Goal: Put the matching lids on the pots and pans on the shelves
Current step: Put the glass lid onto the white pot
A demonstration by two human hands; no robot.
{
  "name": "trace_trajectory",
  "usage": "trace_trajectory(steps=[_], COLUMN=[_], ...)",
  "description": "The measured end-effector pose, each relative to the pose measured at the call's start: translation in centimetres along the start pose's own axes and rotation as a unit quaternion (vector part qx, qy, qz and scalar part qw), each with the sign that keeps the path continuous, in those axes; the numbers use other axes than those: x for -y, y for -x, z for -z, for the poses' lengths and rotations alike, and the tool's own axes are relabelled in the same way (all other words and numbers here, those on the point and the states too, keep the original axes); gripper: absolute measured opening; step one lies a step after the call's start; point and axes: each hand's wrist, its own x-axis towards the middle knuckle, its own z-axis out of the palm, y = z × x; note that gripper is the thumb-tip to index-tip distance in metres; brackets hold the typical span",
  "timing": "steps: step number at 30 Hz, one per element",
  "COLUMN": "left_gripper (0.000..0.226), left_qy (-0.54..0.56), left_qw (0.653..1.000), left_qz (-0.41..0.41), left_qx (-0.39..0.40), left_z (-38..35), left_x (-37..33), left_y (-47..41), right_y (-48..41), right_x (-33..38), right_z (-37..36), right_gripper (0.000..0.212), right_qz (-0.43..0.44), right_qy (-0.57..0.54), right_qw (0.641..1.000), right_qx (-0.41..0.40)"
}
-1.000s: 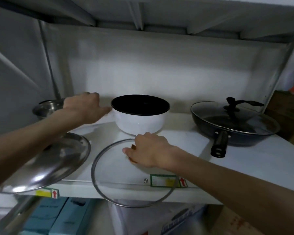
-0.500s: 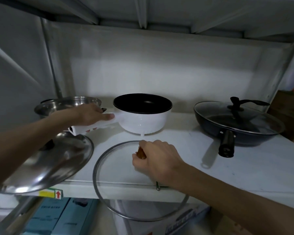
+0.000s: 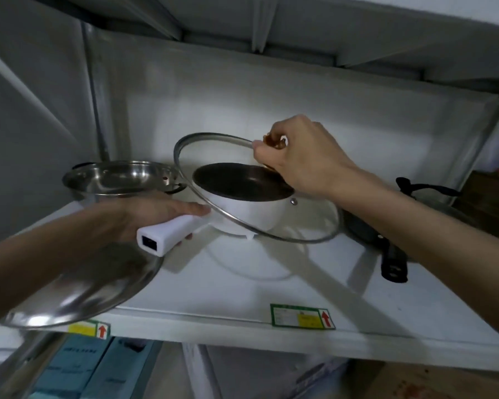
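One glass lid (image 3: 271, 214) with a metal rim hangs tilted over the white pot (image 3: 242, 210), its far edge raised toward the back wall and its near edge dropped low in front of the pot, just above the shelf (image 3: 271, 289). The right hand (image 3: 303, 156) pinches the lid's brown knob (image 3: 274, 141) from above, fingers closed around it. The pot stands near the middle of the shelf, its dark inside open upward; its long white handle (image 3: 167, 233) points toward the camera and to the left. The left hand (image 3: 147, 214) lies along that handle with the fingers stretched toward the pot's wall and the thumb hidden below, so the grip is closed on the handle. Behind the left hand sits a steel pot (image 3: 118, 181), uncovered. A steel lid (image 3: 92, 286) lies at the shelf's front left corner, partly over the edge. On the right, behind the right forearm, a dark pan (image 3: 366, 226) shows its black handle (image 3: 393, 262) pointing forward.
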Motion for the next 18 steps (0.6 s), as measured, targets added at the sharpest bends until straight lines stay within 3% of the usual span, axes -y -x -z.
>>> trace_trajectory(steps=[5,11,16,18], left_gripper=[0.056,0.039,0.068,0.062], left_qy=[0.061,0.122,0.157,0.163], left_qw=[0.997,0.989,0.980,0.978], left_qz=[0.023,-0.007,-0.013,-0.017], left_qx=[-0.037,-0.085,-0.119,-0.130], left_z=[-2.9,-6.9,-9.9,-10.6], left_x=[-0.8,-1.4,-1.2,-1.4], left_y=[1.8,3.0,2.3,2.1], right_y=[-6.4,-9.0,-9.5,-9.8], right_x=[-1.0,-2.2,-3.4,-4.0], right_z=[-3.3,-7.3,-9.1,-9.1], right_gripper=[0.035,0.031,0.036,0.034], right_qz=[-0.064,-0.105,-0.137,-0.150], right_qy=[0.053,0.119,0.152,0.151], right_qw=[0.996,0.982,0.969,0.969], right_qx=[0.024,0.101,0.135,0.127])
